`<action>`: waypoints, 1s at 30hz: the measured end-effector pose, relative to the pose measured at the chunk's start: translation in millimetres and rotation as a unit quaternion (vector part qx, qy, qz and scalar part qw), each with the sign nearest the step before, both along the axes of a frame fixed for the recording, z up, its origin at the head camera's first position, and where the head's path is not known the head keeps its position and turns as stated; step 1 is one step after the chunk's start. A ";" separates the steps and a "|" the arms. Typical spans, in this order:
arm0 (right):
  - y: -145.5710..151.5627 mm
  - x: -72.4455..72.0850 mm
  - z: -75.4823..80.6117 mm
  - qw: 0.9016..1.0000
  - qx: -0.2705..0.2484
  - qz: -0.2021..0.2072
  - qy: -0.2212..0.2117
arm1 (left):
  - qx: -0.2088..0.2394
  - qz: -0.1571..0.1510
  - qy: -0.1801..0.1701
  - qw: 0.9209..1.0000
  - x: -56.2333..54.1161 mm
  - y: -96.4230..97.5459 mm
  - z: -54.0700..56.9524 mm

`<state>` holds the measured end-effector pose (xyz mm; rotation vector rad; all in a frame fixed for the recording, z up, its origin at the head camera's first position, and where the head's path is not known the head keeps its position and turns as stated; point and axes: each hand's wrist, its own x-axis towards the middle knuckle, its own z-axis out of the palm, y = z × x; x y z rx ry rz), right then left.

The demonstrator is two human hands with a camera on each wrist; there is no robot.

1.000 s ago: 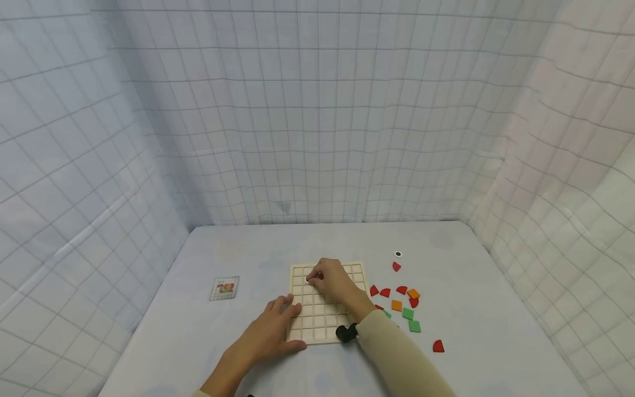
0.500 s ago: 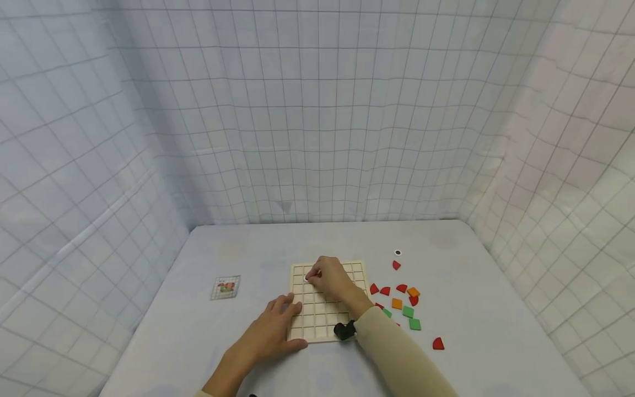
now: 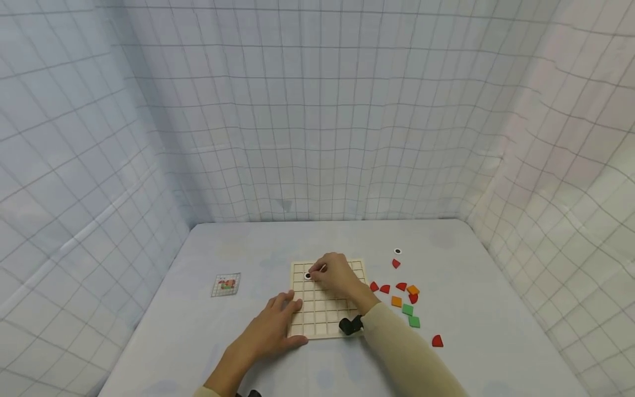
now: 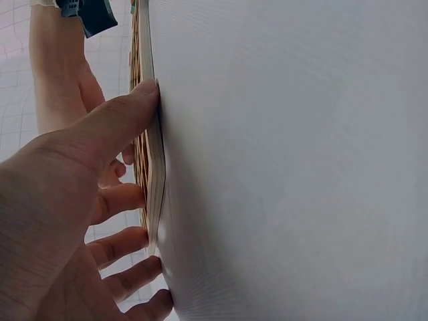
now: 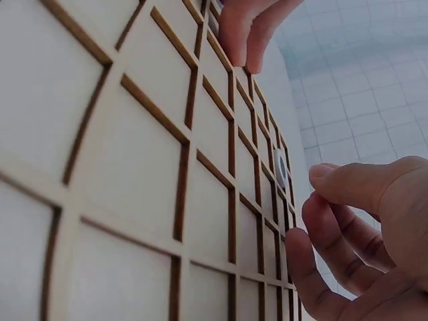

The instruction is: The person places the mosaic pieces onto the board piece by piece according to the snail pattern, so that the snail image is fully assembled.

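Observation:
A pale wooden grid board [image 3: 321, 316] lies on the table in the head view. My left hand [image 3: 270, 331] rests at its near left corner, fingers spread; in the left wrist view the thumb [image 4: 127, 110] touches the board's edge. A white disc with a black centre [image 3: 308, 275] sits on the upper left part of the grid. Beside it is my right hand [image 3: 337, 274], fingers loosely bent. The right wrist view shows the disc [image 5: 280, 168] apart from the thumb and fingertips, with nothing seen between them.
Right of the board lie several red quarter-round pieces [image 3: 437, 341], orange squares [image 3: 396, 301] and green squares [image 3: 414, 321]. Another black-and-white disc [image 3: 398, 251] lies farther back. A small picture card [image 3: 225, 284] is at left. Grid-patterned curtains [image 3: 317, 110] surround the table.
My right hand's fingertips have come off the disc and moved slightly right, leaving it in view on the board. The left hand has stayed at the corner.

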<state>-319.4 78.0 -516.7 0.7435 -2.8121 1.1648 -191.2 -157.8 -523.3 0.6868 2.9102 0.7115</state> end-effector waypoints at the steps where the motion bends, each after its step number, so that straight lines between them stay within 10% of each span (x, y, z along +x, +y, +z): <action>1: 3.5 -0.7 1.1 1.000 -0.003 -0.006 0.003 | 0.001 0.001 -0.002 1.000 -0.2 0.3 -0.2; 30: 199.6 -29.3 -1.4 0.976 0.013 -0.215 -0.003 | 0.007 0.022 -0.045 0.999 1.5 -2.2 0.7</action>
